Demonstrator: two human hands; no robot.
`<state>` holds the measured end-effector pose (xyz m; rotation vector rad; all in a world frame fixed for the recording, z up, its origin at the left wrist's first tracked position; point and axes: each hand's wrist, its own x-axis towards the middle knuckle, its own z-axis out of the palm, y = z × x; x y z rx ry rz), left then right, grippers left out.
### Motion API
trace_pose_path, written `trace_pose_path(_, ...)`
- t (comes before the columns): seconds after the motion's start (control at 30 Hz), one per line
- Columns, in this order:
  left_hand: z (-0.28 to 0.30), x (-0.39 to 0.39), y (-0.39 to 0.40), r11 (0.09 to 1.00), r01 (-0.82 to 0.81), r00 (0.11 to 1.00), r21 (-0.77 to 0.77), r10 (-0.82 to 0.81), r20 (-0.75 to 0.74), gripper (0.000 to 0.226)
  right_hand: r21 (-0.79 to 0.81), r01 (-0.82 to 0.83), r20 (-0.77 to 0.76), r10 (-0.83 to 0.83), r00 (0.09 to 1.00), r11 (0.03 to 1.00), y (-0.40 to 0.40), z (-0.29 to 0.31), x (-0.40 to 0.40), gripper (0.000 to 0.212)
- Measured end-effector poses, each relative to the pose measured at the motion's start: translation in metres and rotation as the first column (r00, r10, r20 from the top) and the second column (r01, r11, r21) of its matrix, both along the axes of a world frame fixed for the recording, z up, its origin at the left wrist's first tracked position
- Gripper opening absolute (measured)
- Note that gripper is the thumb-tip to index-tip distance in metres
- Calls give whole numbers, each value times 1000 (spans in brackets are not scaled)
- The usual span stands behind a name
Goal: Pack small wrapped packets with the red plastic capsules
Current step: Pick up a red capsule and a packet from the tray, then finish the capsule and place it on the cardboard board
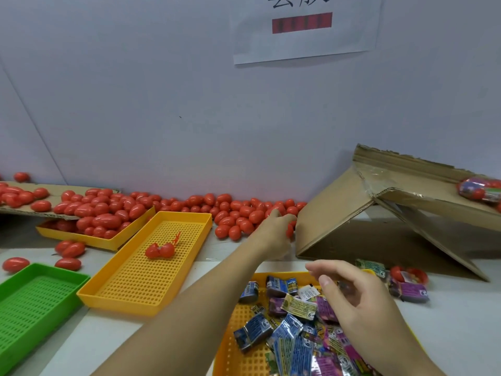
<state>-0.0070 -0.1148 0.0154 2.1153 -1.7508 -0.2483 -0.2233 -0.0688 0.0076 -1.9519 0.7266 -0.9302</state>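
Several red plastic capsules (233, 213) lie in a long heap against the back wall. My left hand (273, 232) reaches into that heap and curls round one red capsule (290, 230) at its right end. My right hand (352, 297) hovers with loosely curled fingers over a yellow tray (238, 348) full of small wrapped packets (295, 329); whether it holds a packet is unclear. An opened red capsule (160, 251) lies in the middle yellow perforated tray (130, 294).
A green tray (32, 308) sits at the lower left. Another yellow tray (89, 240) heaped with capsules stands at the back left under cardboard (54, 188). A folded cardboard chute (379, 213) rises at the right; loose packets and an open capsule (409, 275) lie below it.
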Motion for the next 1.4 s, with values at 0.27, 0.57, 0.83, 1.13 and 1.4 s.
trace_pose_path(0.27, -11, -8, -9, 982, -158, 986, -101, 163, 41, 20, -22, 20, 39, -19, 999, 1000, 0, -1, -1, 31)
trace_pose_path(0.57, 30, -29, 52, 862, -380, 821, -335, 147, -551, 15, -216, 10, -91, -30, 995, 976, -5, 7, -10, 42)
trace_pose_path(0.83, 11, -60, 124, 807, -467, 550, -362, -54, -833, 36, -299, -283, -476, 114, 872, 912, 0, 3, -6, 30)
trace_pose_path(1.13, 3, -71, 133, 836, -463, 508, -295, -22, -861, 50, -374, -206, -440, 22, 898, 904, -1, -1, -5, 13)
trace_pose_path(1.4, 1, -65, 133, 859, -426, 481, -283, -50, -875, 51, -309, -15, -226, -59, 972, 951, 2, 5, -5, 28)
